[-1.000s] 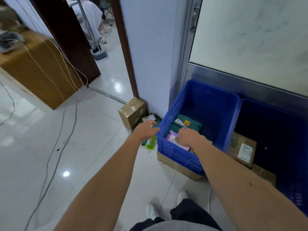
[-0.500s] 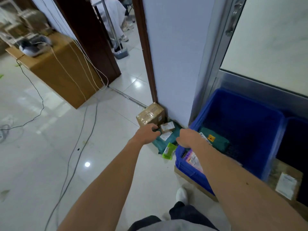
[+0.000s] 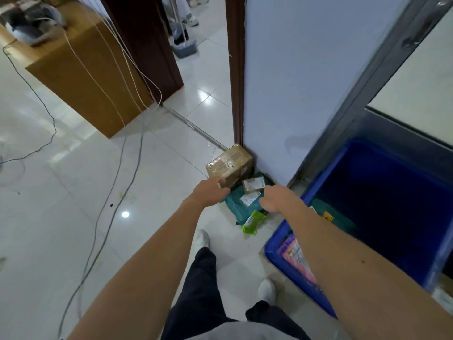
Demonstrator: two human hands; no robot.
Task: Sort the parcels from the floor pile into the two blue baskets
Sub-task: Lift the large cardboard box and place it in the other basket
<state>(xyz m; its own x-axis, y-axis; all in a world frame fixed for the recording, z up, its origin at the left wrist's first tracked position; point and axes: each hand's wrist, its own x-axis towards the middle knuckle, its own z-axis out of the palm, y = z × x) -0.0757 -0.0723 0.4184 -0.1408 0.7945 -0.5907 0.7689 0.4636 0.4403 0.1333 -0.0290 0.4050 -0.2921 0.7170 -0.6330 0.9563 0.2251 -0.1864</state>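
Note:
The floor pile lies at the foot of the white wall. It holds a taped brown cardboard box (image 3: 230, 164), a small brown box (image 3: 254, 184), a teal mailer bag (image 3: 239, 207) and a lime-green packet (image 3: 253, 222). My left hand (image 3: 209, 193) reaches out beside the cardboard box, fingertips at its near lower edge, holding nothing. Over the teal bag hovers my right hand (image 3: 275, 198), fingers curled down and empty. One blue basket (image 3: 282, 260) stands to the right with a green parcel (image 3: 331, 218) and a pink-purple packet (image 3: 297, 260) inside. The second basket is out of frame.
A wooden cabinet (image 3: 85, 77) stands at the left with cables (image 3: 117, 192) trailing across the tiled floor. A dark door frame (image 3: 235, 82) rises behind the pile. My feet in white shoes (image 3: 267, 289) are just in front of the basket.
The view has swung left, away from the baskets toward the pile. Both hands have moved from the basket's rim to the parcels on the floor, the right one leaving the basket empty.

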